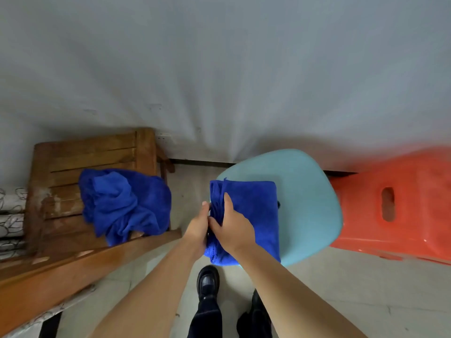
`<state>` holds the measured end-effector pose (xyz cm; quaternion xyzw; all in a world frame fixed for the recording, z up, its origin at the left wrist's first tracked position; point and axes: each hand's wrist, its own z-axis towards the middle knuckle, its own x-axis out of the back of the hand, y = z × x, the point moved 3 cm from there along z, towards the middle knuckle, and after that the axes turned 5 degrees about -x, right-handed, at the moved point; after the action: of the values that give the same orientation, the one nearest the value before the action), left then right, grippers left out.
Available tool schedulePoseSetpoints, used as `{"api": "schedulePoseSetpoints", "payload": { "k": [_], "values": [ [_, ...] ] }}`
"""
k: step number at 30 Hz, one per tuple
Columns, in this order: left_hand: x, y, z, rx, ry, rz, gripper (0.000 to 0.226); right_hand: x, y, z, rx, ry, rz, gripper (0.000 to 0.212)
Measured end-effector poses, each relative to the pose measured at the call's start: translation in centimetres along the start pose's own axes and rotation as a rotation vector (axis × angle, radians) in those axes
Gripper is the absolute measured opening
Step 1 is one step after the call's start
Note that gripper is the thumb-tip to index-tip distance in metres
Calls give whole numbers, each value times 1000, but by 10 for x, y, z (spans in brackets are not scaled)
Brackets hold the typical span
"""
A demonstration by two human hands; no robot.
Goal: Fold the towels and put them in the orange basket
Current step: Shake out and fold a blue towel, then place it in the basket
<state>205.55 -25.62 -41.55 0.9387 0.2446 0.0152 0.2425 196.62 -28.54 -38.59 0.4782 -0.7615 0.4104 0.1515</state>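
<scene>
Towel in hand: folded blue towel lay on the pale blue stool, its long axis running away from the person
Grip: left hand and right hand both pinched its bunched left edge, probably to lift it as one bundle
Other towel: crumpled towel left of the grip, on the wooden chair, unfolded
Destination: orange basket right of the grip, beyond the stool
</scene>
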Motion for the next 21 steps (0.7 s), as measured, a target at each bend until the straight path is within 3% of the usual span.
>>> {"api": "schedulePoseSetpoints", "payload": {
  "k": [4, 6, 9, 11, 17, 21],
  "values": [
    [-4, 7, -2, -159, -38, 223, 37, -1, 15, -6, 31, -74, 210, 60],
    [-10, 11, -9, -270, -31, 413, 32, 18, 38, -9, -22, 75, 368, 49],
    [-20, 12, -17, -338, 19, 681, 43, 52, 80, -14, -190, 349, 452, 42],
    [-27, 15, -24, -356, 39, 751, 41, 66, 104, -17, -298, 380, 429, 38],
    [-57, 48, -86, -431, -192, 507, 25, 89, 110, -51, -547, 129, 891, 40],
    [-71, 76, -142, -374, -394, 368, 24, 114, 79, -101, -548, -201, 1405, 51]
  ]
}}
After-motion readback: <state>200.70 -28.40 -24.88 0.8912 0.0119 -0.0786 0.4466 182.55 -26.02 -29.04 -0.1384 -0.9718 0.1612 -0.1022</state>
